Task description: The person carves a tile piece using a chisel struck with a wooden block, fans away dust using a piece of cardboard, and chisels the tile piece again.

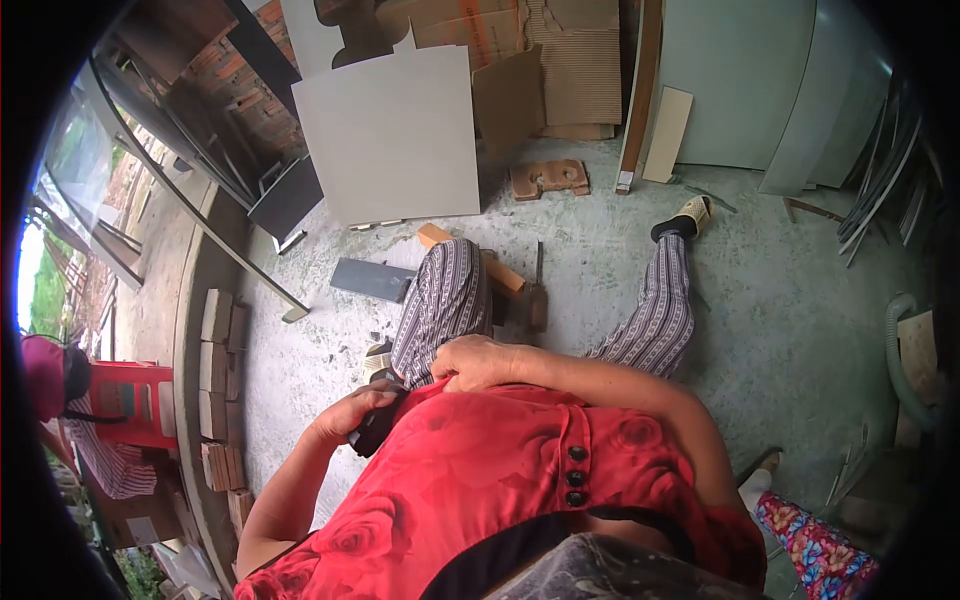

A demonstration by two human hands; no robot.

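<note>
My left hand (362,412) is closed around a black object (374,428) at the left side of my red shirt (470,450); its exact kind is unclear. My right hand (478,362) reaches across my front, its fingers curled at the shirt's hem and seeming to grip the cloth. Beyond my hands is my bent knee in patterned trousers (445,290); the other leg stretches out to the right. Near the knee lie a dark grey board (372,280) and an orange-brown wooden piece (505,276), partly hidden by the leg. A thin tool (539,290) lies just right of them.
A large white panel (395,140) leans ahead with cardboard (575,80) behind it. A cut-out wooden block (550,179) lies nearby. Bricks (214,365) line the left ledge, beside a red plastic stool (130,405) and a person. Another person's floral trousers (810,540) show lower right.
</note>
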